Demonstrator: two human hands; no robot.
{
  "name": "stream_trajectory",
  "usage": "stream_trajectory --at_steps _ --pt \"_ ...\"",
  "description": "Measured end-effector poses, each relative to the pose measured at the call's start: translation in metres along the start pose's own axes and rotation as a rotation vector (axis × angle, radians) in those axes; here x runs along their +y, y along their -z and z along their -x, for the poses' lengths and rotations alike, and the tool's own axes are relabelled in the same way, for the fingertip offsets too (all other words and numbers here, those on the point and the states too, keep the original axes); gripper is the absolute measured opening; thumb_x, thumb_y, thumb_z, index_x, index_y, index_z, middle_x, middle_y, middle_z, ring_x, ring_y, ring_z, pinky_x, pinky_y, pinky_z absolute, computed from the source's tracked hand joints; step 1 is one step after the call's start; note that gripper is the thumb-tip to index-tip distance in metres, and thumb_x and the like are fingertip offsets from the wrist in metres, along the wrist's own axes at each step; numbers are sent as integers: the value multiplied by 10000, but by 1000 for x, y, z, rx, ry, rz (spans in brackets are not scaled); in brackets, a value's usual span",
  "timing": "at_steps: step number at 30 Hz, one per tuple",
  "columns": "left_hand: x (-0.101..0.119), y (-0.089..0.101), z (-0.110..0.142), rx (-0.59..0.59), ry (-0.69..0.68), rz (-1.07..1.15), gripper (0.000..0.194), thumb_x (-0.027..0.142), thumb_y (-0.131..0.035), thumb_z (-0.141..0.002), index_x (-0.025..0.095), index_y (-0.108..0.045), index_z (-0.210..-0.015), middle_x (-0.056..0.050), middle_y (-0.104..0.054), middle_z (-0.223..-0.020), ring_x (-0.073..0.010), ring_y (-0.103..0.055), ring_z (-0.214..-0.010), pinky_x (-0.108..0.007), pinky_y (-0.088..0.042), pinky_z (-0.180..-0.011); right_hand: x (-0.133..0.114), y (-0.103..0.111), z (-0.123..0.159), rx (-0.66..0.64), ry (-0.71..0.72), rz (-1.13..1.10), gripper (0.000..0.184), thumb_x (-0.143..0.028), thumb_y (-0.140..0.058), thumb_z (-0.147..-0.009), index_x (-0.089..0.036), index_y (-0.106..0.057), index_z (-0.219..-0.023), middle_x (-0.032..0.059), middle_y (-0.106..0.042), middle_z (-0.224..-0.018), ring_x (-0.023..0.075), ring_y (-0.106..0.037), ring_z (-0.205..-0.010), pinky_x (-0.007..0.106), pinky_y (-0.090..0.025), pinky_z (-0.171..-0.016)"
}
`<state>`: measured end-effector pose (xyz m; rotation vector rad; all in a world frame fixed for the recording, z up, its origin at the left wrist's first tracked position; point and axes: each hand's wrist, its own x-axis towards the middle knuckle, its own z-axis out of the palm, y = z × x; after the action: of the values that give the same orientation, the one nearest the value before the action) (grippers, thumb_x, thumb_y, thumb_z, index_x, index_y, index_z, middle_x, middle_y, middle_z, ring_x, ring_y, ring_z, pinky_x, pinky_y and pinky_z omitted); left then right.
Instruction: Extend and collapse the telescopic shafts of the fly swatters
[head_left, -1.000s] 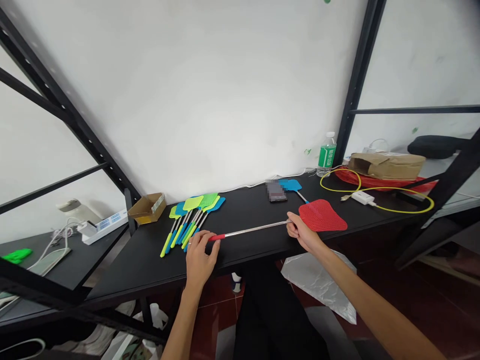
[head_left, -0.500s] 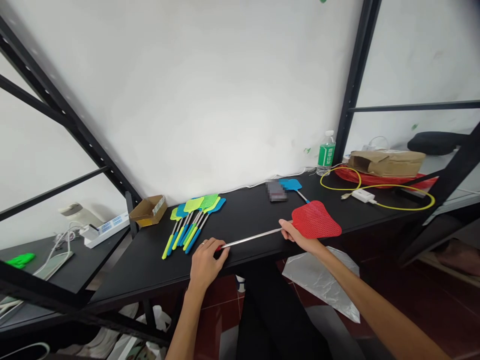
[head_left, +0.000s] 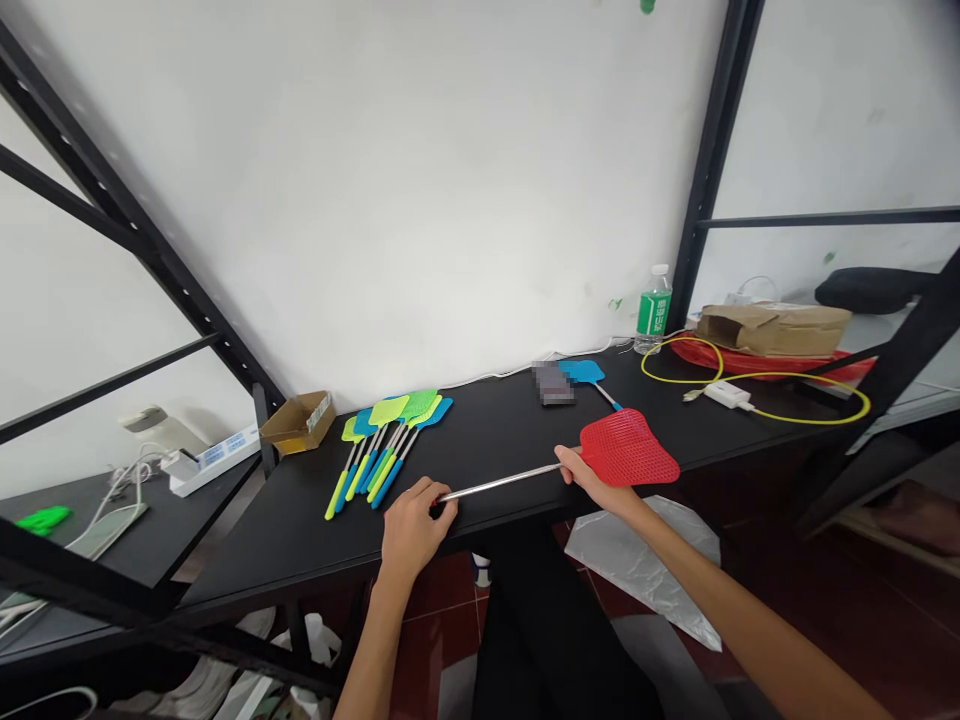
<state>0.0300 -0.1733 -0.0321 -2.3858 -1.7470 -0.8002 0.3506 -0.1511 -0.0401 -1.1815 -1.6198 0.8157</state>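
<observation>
A red fly swatter (head_left: 628,448) is stretched between my two hands above the front of the black table (head_left: 480,430), its silver rod extended. My left hand (head_left: 414,520) wraps round the red handle, which is almost wholly covered by the fingers. Near the swatter's head, my right hand (head_left: 592,478) is closed on the rod end. Just beyond my left hand lies a fanned row of green, yellow-green and blue fly swatters (head_left: 390,440). A blue fly swatter (head_left: 583,372) rests at the back, partly behind the red head.
A blurred dark phone-like object (head_left: 553,384) lies beside the blue swatter. Against the wall stand an open cardboard box (head_left: 298,424) and a water bottle (head_left: 653,312). A yellow cable (head_left: 817,422) loops on the right, near a brown package (head_left: 776,330). Black metal posts (head_left: 716,150) frame both sides.
Both hands have come slightly nearer the table's front edge with the red swatter. My left hand has slid over its handle, hiding more of it. The other swatters lie as before.
</observation>
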Motion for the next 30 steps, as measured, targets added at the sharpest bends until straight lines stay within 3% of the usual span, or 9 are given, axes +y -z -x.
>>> stream_trajectory --at_steps 30 --pt "0 0 0 7 -14 -10 231 344 -488 -968 231 -672 -889 -20 -642 -866 -163 -609 -751 -258 -409 -653 4 0 -3 -9 -14 -35 603 -568 -452 -979 -208 -449 -496 -25 -327 -481 137 -362 -493 306 -320 -582"
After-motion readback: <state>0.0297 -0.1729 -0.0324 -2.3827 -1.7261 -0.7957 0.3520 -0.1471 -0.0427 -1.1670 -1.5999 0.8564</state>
